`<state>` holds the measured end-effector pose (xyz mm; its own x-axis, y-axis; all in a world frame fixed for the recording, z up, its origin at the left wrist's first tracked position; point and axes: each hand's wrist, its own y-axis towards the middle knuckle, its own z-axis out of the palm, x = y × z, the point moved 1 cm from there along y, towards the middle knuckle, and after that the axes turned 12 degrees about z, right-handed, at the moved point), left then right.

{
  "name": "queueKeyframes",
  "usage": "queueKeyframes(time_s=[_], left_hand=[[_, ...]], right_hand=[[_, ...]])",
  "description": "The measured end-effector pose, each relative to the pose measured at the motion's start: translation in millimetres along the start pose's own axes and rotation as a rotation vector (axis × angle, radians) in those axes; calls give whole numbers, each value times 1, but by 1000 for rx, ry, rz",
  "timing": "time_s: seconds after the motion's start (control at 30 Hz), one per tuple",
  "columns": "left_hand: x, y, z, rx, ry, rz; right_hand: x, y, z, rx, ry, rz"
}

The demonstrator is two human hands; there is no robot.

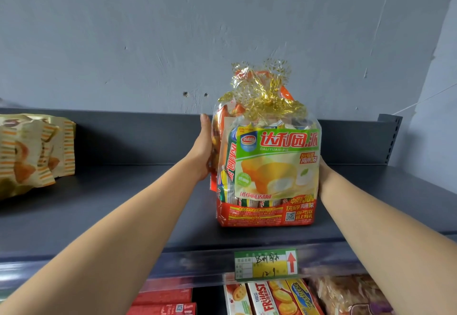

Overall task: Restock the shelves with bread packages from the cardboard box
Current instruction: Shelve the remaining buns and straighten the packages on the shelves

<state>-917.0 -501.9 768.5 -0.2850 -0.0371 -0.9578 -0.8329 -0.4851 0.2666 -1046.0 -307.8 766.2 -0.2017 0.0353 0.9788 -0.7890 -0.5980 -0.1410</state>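
A clear bag of Daliyuan pie cakes [268,166], tied at the top with gold ribbon, stands upright on the dark top shelf [123,203]. My left hand [204,149] presses flat against the bag's left side. On the bag's right side, my right hand [322,176] is mostly hidden behind the package. Both arms reach up from below. The cardboard box is out of view.
Beige and orange bread packages [32,151] lie at the shelf's left end. A green price tag with a red arrow [265,264] hangs on the shelf's front rail. Biscuit boxes [272,298] and red packs [165,301] fill the shelf below. A grey wall rises behind.
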Motion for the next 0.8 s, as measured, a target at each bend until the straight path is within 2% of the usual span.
queueKeyframes(time_s=[0.13, 0.27, 0.43, 0.8], left_hand=[[-3, -10, 1, -4, 48, 37], [-5, -25, 5, -56, 66, 79], [-4, -50, 19, 39, -11, 139], [-15, -70, 33, -61, -11, 151]], right_hand=[[1, -4, 1, 107, 76, -49], [0, -11, -6, 101, 124, -58], [-6, -28, -4, 97, 144, -12], [-9, -41, 15, 64, 157, -47]])
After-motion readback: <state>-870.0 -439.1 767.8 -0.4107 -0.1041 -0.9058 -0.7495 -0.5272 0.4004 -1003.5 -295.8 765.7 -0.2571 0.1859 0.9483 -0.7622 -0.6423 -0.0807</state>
